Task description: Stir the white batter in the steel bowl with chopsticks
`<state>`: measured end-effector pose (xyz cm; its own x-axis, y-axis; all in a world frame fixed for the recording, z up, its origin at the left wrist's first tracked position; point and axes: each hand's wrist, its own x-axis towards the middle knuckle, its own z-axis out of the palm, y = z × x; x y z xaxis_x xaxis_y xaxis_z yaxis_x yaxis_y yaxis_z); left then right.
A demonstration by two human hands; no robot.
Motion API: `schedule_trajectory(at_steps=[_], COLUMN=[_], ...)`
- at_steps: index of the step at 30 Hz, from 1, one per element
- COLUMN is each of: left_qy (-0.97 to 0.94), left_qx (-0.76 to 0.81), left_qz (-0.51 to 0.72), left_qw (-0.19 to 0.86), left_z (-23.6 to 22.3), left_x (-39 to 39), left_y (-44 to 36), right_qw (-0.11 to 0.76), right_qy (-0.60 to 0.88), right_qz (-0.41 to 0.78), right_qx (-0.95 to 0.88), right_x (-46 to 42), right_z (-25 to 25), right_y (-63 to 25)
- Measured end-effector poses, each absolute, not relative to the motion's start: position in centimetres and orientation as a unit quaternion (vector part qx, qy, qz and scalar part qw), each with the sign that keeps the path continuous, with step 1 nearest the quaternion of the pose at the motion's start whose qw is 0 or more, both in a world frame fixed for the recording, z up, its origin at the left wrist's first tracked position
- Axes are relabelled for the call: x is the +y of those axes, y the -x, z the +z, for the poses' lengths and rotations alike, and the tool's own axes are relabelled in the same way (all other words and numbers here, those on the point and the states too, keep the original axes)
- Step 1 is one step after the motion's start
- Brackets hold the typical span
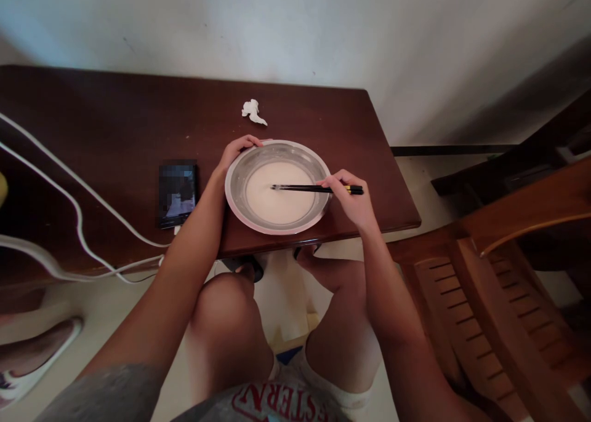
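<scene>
A round metal basin (237,210) stands at the front edge of the dark wooden table, holding a smooth, creamy-white liquid (277,208). My left hand (237,150) is curled over the basin's far left rim, gripping it. In my right hand (349,193) is a pair of black chopsticks (300,188) with gold bands near the thick ends. Their tips reach left into the basin and touch the liquid around its middle. The palm side of my right hand is hidden.
A crumpled white tissue (253,111) lies beyond the basin. Left of my forearm is a phone (177,194), with white cables (76,208) trailing across the table. A wooden slatted chair (466,299) stands on the right. Another person's foot (37,354) shows at lower left.
</scene>
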<state>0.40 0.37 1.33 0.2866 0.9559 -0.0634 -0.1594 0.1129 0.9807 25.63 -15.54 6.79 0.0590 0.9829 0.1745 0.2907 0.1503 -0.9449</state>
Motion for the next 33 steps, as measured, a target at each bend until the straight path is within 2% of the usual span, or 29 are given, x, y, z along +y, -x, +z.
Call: schedule_trajectory(at_steps=[3, 8, 14, 19, 25, 29, 31, 33], left_qy=[-0.490, -0.487, -0.490, -0.491, -0.497, -0.489, -0.487, -0.489], left_qx=[0.405, 0.393, 0.383, 0.390, 0.390, 0.398, 0.393, 0.389], left_qz=[0.443, 0.446, 0.444, 0.442, 0.441, 0.442, 0.444, 0.444], left_qw=[0.632, 0.640, 0.644, 0.642, 0.638, 0.638, 0.642, 0.642], left_z=[1.37, 1.25, 0.85, 0.72, 0.65, 0.75, 0.78, 0.78], left_x=[0.31, 0.35, 0.54, 0.71, 0.72, 0.75, 0.80, 0.85], left_y=[-0.47, -0.46, -0.27, -0.25, -0.21, -0.26, -0.27, -0.26], right_qw=[0.517, 0.468, 0.520, 0.460, 0.530, 0.472, 0.468, 0.501], right_qy=[0.556, 0.521, 0.553, 0.518, 0.557, 0.514, 0.516, 0.536], right_qz=[0.352, 0.407, 0.351, 0.387, 0.334, 0.403, 0.380, 0.346], right_qx=[-0.548, -0.587, -0.548, -0.608, -0.545, -0.592, -0.608, -0.584], right_x=[-15.57, -15.66, -15.56, -15.55, -15.51, -15.51, -15.48, -15.49], right_z=[6.75, 6.71, 6.63, 6.57, 6.52, 6.47, 6.47, 6.49], right_y=[-25.84, -25.47, -25.81, -25.48, -26.03, -25.55, -25.55, -25.76])
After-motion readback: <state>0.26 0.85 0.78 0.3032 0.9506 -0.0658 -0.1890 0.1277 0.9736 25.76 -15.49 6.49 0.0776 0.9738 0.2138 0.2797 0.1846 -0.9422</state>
